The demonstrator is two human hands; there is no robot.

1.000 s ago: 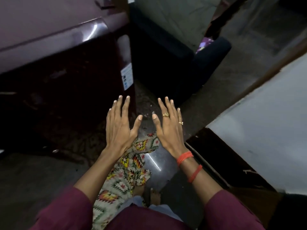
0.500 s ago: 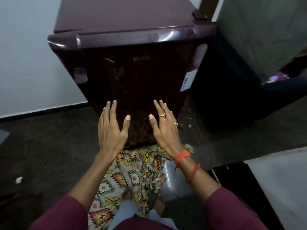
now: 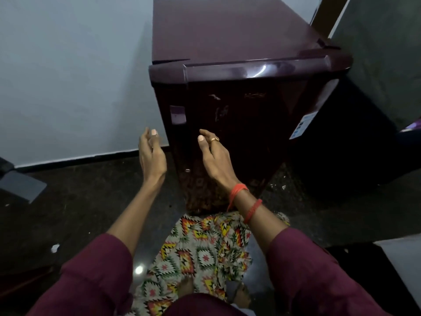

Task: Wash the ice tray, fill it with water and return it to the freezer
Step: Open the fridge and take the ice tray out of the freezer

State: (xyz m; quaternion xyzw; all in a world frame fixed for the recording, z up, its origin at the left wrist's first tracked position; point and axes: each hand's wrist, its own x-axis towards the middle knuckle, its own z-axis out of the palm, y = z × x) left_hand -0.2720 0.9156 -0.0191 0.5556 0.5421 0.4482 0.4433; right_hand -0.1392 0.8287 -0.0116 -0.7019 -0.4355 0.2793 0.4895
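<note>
- Maroon fridge [image 3: 250, 124] stands shut against a pale wall [image 3: 68, 76], straight ahead.
- Left hand [image 3: 152, 153] and right hand [image 3: 214, 156] are raised side by side, apart, fingers relaxed, holding nothing.
- Right hand is before the fridge front, left hand by its left edge; whether either touches it, cannot tell.
- Ice tray's place: cannot tell.
- Ring [image 3: 214, 139] on right hand.

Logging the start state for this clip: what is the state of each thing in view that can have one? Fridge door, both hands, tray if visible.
fridge door: closed, sitting flush under the top trim.
left hand: relaxed, holds nothing, raised near the fridge's left edge.
right hand: relaxed, holds nothing, raised in front of the door; cannot tell whether it touches the door.
ice tray: not in view.
</note>
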